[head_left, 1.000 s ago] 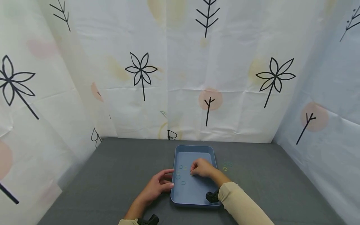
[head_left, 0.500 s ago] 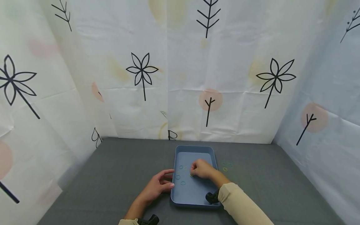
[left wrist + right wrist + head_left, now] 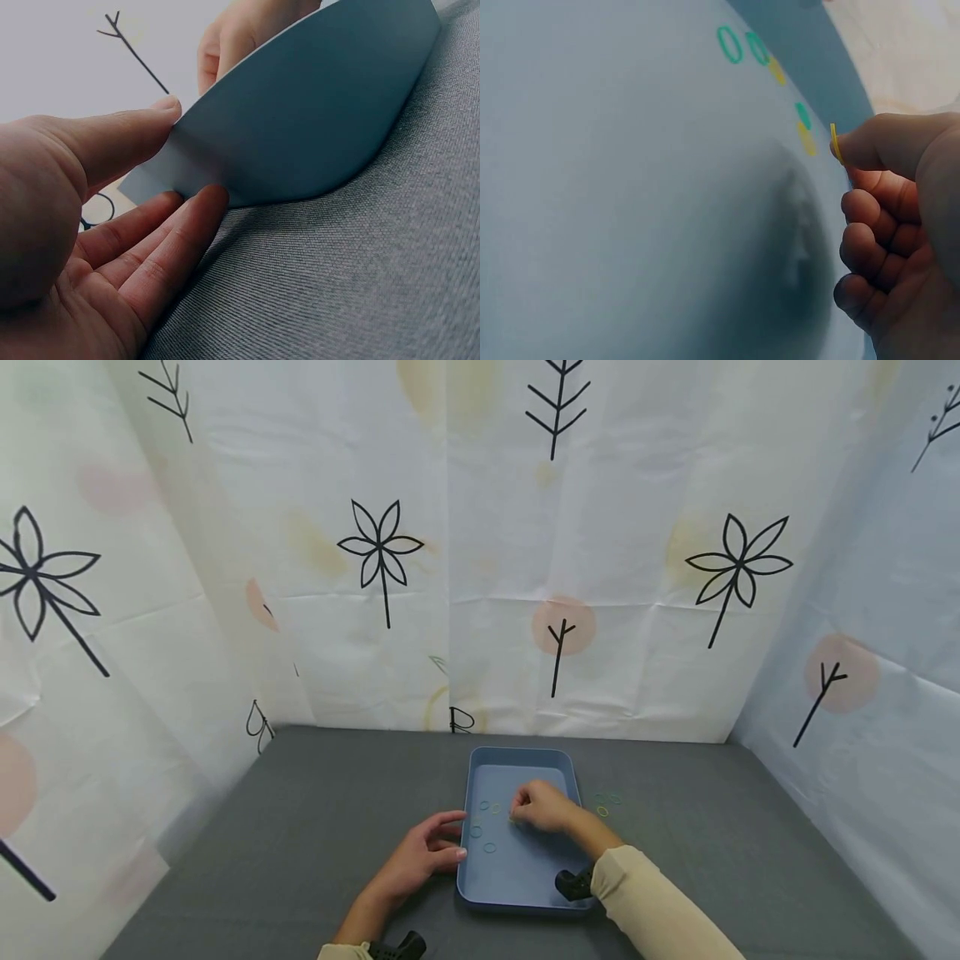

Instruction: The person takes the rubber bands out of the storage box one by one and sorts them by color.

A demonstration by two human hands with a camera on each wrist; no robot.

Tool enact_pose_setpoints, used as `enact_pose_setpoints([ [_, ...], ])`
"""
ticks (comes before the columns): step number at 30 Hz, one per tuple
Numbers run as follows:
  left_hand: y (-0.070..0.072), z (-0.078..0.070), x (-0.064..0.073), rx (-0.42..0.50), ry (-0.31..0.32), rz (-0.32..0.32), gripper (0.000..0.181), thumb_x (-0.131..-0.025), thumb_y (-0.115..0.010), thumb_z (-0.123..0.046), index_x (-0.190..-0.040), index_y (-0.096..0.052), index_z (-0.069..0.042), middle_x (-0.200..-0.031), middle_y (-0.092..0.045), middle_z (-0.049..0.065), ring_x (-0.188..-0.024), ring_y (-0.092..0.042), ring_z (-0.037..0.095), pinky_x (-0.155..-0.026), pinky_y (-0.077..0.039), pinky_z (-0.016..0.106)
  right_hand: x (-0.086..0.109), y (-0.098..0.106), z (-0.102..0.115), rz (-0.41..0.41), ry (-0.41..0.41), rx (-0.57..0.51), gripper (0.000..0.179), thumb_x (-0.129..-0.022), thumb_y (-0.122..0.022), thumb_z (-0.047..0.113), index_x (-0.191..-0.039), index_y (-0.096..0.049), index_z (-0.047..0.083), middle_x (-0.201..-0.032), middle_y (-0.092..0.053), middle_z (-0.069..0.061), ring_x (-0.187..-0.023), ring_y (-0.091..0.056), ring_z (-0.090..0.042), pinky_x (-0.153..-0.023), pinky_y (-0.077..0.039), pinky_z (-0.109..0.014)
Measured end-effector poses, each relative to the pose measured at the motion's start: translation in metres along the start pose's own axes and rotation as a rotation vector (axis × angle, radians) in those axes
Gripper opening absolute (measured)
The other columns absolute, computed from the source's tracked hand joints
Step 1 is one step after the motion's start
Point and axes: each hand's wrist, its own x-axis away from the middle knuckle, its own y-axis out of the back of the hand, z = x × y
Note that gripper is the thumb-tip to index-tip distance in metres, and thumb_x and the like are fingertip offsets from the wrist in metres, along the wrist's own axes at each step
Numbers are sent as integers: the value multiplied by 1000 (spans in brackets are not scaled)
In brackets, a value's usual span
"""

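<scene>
My right hand (image 3: 543, 806) is over the blue tray (image 3: 525, 881), pinching a small yellow rubber band (image 3: 836, 144) between thumb and fingertip. In the right wrist view the band stands on edge above the tray floor, and the other fingers are curled. Several green rubber bands (image 3: 720, 41) and yellow bands (image 3: 805, 139) lie in the tray's left part. My left hand (image 3: 416, 856) touches the tray's left outer wall (image 3: 300, 112). Its thumb tip is at the rim, its fairly straight fingers low against the wall.
On the grey cloth (image 3: 360, 785) right of the tray lie a yellow band (image 3: 603, 816) and green bands. A white patterned curtain (image 3: 495, 543) closes off the back and sides. Black wrist devices (image 3: 573, 885) sit at both cuffs.
My right hand has risen slightly from the tray floor, with the yellow rubber band in its pinch. The left hand stays at the tray's wall.
</scene>
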Motion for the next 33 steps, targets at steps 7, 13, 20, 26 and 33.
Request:
enact_pose_setpoints([
  [7,-1,0,-1,17,12,-4,57,-90,-69,-6,-142,-44,-1,-129,-52,26,-103,-62,29,-81,-55,42,5,15,1,-19,24,-37,8,-86,-64,4,-78,-64,4,-69,-55,5,-60,-46,-7,-54,-41,-25],
  [13,-2,1,-1,29,-5,7,58,-90,-68,-5,-142,-43,1,-128,-51,27,-103,-61,30,-81,-55,43,12,26,-3,-67,11,-52,9,-89,-64,4,-80,-64,6,-71,-57,5,-60,-47,-10,-56,-42,-27],
  [20,0,1,-2,13,10,-4,57,-90,-70,-7,-141,-45,-1,-128,-53,25,-102,-62,28,-81,-55,42,22,33,-9,-138,-10,-61,10,-91,-63,5,-81,-63,6,-72,-57,4,-61,-47,-11,-56,-43,-28],
  [26,2,2,-1,5,14,1,57,-90,-70,-8,-142,-46,-3,-127,-54,23,-103,-62,29,-81,-55,41,33,40,-13,-184,-34,-87,8,-91,-63,5,-83,-63,4,-73,-57,1,-61,-48,-13,-56,-43,-29],
  [33,2,3,-1,8,9,3,56,-90,-69,-8,-141,-46,-4,-126,-54,23,-104,-62,29,-81,-55,41,45,46,-24,-292,-78,-107,7,-90,-66,3,-84,-62,2,-73,-55,0,-63,-48,-14,-56,-42,-28],
])
